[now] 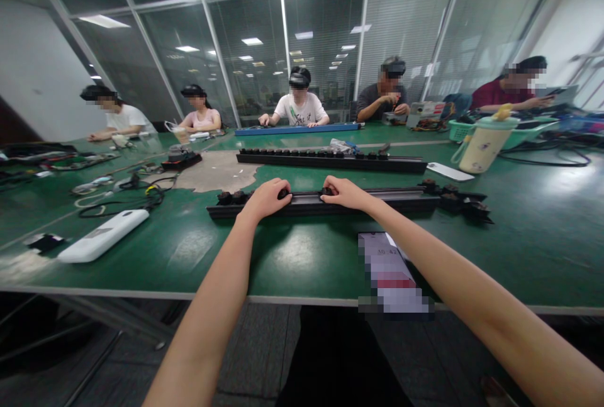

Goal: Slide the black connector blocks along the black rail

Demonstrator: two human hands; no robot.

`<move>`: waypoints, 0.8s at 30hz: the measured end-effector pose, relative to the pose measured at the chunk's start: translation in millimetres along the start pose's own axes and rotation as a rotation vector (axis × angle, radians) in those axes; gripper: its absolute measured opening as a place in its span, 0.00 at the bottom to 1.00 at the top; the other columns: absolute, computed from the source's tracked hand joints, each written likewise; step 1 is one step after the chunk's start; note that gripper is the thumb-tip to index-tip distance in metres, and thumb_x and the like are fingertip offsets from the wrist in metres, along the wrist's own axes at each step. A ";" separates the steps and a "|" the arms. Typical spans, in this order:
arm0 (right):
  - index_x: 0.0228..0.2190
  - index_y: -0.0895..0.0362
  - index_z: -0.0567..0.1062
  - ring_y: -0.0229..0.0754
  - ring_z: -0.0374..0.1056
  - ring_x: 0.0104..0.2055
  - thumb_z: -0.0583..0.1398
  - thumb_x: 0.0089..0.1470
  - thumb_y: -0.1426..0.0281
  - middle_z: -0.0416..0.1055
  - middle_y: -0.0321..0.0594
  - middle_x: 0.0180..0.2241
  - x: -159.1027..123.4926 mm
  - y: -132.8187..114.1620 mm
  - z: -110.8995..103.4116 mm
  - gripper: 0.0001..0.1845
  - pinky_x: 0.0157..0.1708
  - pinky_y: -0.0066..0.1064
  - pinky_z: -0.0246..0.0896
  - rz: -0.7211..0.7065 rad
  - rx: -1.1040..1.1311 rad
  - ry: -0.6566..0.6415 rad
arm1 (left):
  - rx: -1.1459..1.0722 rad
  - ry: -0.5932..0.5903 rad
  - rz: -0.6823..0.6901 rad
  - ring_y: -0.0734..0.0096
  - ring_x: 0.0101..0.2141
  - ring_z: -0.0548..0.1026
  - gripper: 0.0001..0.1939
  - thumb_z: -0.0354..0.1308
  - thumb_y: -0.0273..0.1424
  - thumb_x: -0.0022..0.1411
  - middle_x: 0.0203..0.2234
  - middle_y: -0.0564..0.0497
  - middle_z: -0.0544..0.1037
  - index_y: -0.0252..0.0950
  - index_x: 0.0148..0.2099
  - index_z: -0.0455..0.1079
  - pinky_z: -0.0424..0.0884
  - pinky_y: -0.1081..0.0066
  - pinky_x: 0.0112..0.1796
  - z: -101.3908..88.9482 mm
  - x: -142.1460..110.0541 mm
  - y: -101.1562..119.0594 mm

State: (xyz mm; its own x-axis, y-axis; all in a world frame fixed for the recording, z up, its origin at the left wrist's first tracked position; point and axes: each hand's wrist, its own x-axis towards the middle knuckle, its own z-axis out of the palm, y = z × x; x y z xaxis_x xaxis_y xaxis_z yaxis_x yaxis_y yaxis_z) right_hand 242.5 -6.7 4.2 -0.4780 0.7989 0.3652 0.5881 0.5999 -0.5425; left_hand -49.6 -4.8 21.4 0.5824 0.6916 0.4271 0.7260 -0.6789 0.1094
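A long black channel rail [306, 207] lies across the green table in front of me. My left hand [268, 198] is closed round a small black block at the rail's left part. Two more black blocks [231, 197] sit in the rail's left end, just beyond that hand. Farther right along the same rail, my right hand [343, 193] pinches another small black block [325, 192]. A bare stretch of channel shows between the two hands. Several loose black blocks [455, 198] lie at the rail's right end. The fingers partly hide both held blocks.
Behind lies a second black rail [330, 160] with a row of blocks. A phone [394, 272] is at the front edge, a white power bank [104, 235] and cables [141, 190] at left. A cream tumbler [488, 146] stands right. Several people sit opposite, one by a blue rail [297, 129].
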 end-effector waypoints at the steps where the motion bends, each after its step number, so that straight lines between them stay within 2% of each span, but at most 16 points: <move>1: 0.33 0.52 0.64 0.40 0.59 0.30 0.63 0.51 0.59 0.64 0.31 0.27 0.1 -1.8 -0.3 0.14 0.34 0.32 0.49 0.001 -0.010 0.000 | -0.001 -0.001 -0.001 0.55 0.42 0.76 0.06 0.56 0.34 0.66 0.39 0.45 0.77 0.39 0.42 0.71 0.72 0.58 0.47 -0.2 0.0 0.4; 14: 0.33 0.52 0.63 0.40 0.59 0.30 0.62 0.50 0.61 0.63 0.31 0.27 1.4 -7.7 -0.9 0.13 0.34 0.32 0.52 0.007 -0.030 0.000 | 0.003 -0.001 -0.003 0.55 0.42 0.76 0.07 0.56 0.35 0.66 0.39 0.45 0.77 0.38 0.42 0.71 0.72 0.59 0.46 0.5 0.2 0.3; 24: 0.34 0.52 0.64 0.40 0.60 0.30 0.63 0.50 0.57 0.63 0.30 0.26 -3.8 4.7 -7.1 0.16 0.34 0.32 0.50 0.036 0.009 -0.004 | 0.007 -0.005 -0.002 0.55 0.42 0.76 0.07 0.56 0.35 0.66 0.39 0.45 0.77 0.38 0.42 0.71 0.73 0.59 0.46 0.3 0.6 -0.6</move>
State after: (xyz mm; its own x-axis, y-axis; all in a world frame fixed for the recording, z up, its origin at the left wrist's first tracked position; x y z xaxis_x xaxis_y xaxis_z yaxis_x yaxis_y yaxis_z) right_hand 251.7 -6.6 5.7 -0.4593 0.8195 0.3427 0.5988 0.5706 -0.5620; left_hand -49.6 -3.9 21.3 0.5828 0.6943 0.4222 0.7299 -0.6757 0.1037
